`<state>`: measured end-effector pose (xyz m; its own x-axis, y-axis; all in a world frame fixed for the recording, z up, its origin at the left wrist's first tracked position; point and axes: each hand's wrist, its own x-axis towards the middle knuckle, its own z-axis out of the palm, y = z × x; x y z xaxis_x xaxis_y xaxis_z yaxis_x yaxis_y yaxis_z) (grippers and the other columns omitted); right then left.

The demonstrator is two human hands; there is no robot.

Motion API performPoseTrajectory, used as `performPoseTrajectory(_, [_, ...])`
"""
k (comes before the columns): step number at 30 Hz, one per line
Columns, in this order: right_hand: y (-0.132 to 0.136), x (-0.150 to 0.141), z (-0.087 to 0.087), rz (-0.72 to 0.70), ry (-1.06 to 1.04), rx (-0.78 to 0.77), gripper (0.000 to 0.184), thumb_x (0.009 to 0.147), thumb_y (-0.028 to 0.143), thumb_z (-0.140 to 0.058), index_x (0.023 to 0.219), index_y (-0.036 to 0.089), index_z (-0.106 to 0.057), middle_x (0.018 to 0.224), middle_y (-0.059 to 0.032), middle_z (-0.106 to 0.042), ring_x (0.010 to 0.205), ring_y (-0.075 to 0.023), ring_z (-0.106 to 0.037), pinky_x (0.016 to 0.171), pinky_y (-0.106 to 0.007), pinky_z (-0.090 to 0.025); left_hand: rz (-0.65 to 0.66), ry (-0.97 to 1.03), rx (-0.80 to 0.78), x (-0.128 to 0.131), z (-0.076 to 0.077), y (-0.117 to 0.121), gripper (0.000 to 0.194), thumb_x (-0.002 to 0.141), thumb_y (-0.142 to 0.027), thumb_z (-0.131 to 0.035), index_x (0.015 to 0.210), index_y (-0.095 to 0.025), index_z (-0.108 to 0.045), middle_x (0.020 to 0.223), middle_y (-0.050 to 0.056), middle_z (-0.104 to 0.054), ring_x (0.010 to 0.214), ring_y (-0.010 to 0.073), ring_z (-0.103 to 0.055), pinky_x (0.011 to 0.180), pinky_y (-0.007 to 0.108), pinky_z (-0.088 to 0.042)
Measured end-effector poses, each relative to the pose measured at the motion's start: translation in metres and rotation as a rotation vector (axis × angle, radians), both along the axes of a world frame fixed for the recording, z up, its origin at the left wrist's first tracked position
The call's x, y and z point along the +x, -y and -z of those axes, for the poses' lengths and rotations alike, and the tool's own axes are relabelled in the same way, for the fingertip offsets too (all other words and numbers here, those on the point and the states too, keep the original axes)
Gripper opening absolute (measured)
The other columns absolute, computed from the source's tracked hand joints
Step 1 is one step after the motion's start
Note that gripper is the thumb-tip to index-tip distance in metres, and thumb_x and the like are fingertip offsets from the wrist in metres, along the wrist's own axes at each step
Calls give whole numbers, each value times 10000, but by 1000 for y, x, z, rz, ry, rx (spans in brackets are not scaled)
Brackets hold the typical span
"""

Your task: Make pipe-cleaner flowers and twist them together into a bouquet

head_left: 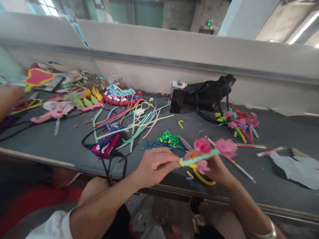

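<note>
My left hand (158,164) is closed in a pinch on the pale yellow end of a small bunch of pipe-cleaner flowers (205,155). The bunch has a mint-green stem and fluffy pink and deep-pink blossoms pointing right. Behind the blossoms is my right hand (220,167), its fingers largely hidden. It appears closed round scissors (184,143): a grey blade sticks out beyond its fingertips and a yellow loop shows below. On the table under the hands lie short cut green, blue and yellow pieces (170,137).
Long pipe cleaners (139,124) and a magenta box (106,149) with cables lie left. A pink glue gun (50,114) is farther left, near another person's hand (11,96). Behind stand a phone (176,101) and black bag (206,94); finished flowers (240,122) lie right.
</note>
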<state>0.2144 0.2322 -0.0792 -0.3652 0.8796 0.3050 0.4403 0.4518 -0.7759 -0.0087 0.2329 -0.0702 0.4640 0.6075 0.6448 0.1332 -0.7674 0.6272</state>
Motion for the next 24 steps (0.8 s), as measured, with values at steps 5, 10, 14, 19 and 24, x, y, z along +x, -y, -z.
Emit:
performPoseTrajectory(5, [17, -32, 15, -53, -73, -231, 314, 879, 425, -621, 685, 179, -642, 634, 14, -594, 602, -115, -534, 551, -219, -459, -291, 113, -110, -5, 3, -11, 131, 872, -252, -636, 820, -173, -727, 688, 35, -657, 615, 129, -573, 574, 236, -427])
performPoseTrajectory(10, [17, -34, 11, -98, -69, -349, 354, 860, 488, -632, 711, 175, -701, 615, 22, -588, 597, -110, -541, 551, -213, -446, -279, 202, -265, -6, 7, -14, 116, 833, -272, -679, 807, -183, -748, 688, 24, -643, 634, 131, -555, 596, 249, -417])
performPoseTrajectory(14, [6, -24, 16, -29, 61, -166, 356, 910, 489, -557, 998, 187, -724, 786, -31, -684, 713, -166, -627, 657, -271, -513, -149, 588, -581, -12, 6, -22, 127, 785, -308, -726, 807, -184, -742, 598, -16, -568, 549, 93, -463, 529, 222, -370])
performPoseTrajectory(19, [16, -25, 40, 199, 516, 353, 773, 860, 568, -587, 1495, 196, -353, 1328, -182, -549, 1224, -354, -495, 1006, -546, -423, -45, 932, -623, -33, -10, -38, 112, 779, -276, -717, 766, -174, -672, 493, -70, -388, 468, 61, -350, 512, 198, -364])
performPoseTrajectory(24, [20, -32, 56, 98, 778, 481, 734, 858, 607, -566, 1502, 354, -321, 1524, -140, -354, 1394, -399, -297, 1065, -598, -324, 0, 980, -667, -47, -16, -40, 266, 783, -279, -709, 615, -160, -540, 504, -62, -366, 456, 55, -331, 479, 193, -354])
